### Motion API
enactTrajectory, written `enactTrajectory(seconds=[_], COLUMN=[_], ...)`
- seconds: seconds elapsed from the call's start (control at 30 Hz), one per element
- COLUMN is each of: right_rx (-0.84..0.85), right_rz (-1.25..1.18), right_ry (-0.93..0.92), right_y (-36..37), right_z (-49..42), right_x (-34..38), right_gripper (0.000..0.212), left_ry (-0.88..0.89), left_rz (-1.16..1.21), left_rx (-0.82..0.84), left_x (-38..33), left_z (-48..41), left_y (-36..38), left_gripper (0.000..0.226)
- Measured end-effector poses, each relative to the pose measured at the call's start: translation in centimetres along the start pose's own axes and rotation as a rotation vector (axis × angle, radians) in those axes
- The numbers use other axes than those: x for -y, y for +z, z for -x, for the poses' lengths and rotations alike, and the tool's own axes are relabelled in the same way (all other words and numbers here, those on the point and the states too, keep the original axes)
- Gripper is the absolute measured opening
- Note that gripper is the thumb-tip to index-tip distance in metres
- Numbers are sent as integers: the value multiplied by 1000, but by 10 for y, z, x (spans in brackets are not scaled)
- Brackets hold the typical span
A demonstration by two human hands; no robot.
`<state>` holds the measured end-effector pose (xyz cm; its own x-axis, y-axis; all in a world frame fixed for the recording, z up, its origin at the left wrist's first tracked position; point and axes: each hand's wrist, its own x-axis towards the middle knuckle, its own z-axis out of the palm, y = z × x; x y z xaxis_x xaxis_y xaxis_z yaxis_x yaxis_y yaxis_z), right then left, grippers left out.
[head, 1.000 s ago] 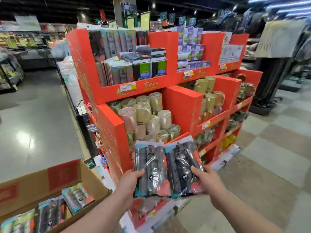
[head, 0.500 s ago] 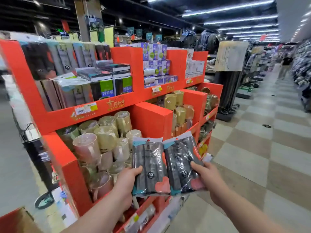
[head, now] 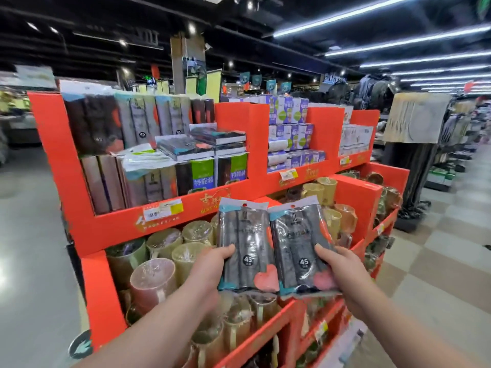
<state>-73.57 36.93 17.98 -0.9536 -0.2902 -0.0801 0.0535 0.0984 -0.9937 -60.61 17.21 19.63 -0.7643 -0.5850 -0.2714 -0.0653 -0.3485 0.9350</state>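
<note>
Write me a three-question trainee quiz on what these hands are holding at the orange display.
1. True or false: the left hand and the right hand share one pack between them.
2. Which number is printed on the round label of the left pack and the right pack? A 25, B 45, C 60.
3. Fill in: matching packs stand upright on the ___ shelf of the orange display stand, above the wrapped mugs.

Key: 1 false, each hand grips its own pack. 2 B. 3 top.
</note>
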Motion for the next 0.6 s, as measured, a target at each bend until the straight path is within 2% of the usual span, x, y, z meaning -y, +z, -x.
enactTrajectory(seconds=[0.1,0.27,0.37,0.43,0.53,0.6], right_rx=[54,162,266,320,407,463], right_rz=[-12,-66,-94,-110,-134,-147], right_ry=[-49,-83,-119,-143,-165,-183], right_y=[27,72,100,118,141,155], right_z=[-18,-50,-63,-71,-85,-96], right_x=[15,36,56,69,87,101], right_gripper=[29,13,14,4,18,14], left_ry=[37,109,142,155,192,225], left_rz=[-3,61,113,149,182,217], left_rx=[-78,-218,-288,-330,-370,-399], left_x=[-17,-45,-59,-68,-83,-93], left_z=[-11,-24,-28,-30,-31,-33], left_y=[-15,-42,-54,-62,-71,-76], left_gripper=[14,19,12,10,22,18])
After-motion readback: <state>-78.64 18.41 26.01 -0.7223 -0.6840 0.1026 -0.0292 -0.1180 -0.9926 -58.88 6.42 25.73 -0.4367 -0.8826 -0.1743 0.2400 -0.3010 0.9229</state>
